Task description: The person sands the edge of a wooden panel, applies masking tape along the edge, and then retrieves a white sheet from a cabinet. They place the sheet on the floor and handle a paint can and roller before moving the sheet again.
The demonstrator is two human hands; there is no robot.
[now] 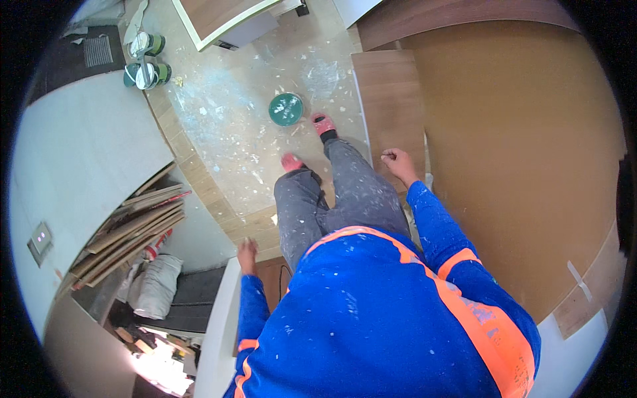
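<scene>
My left hand (247, 256) hangs at my left side, by the end of a white partition (227, 312). Nothing shows in it, and its fingers look loosely extended. Over a brown wood-grain board (390, 99) on my right is my right hand (398, 166), its fingers curled into a pinch. Whatever sits between them, if anything, is too small to name. A round tub with a green top (286, 109) rests on the floor in front of my feet.
Paint-spattered covering (225, 132) lies over the floor. Paint cans (149, 75) stand at the far left wall. Stacked thin boards (126, 235) and a white sack (158, 286) are at left. A large brown panel (517, 146) fills the right side. A white-edged cabinet (222, 26) stands ahead.
</scene>
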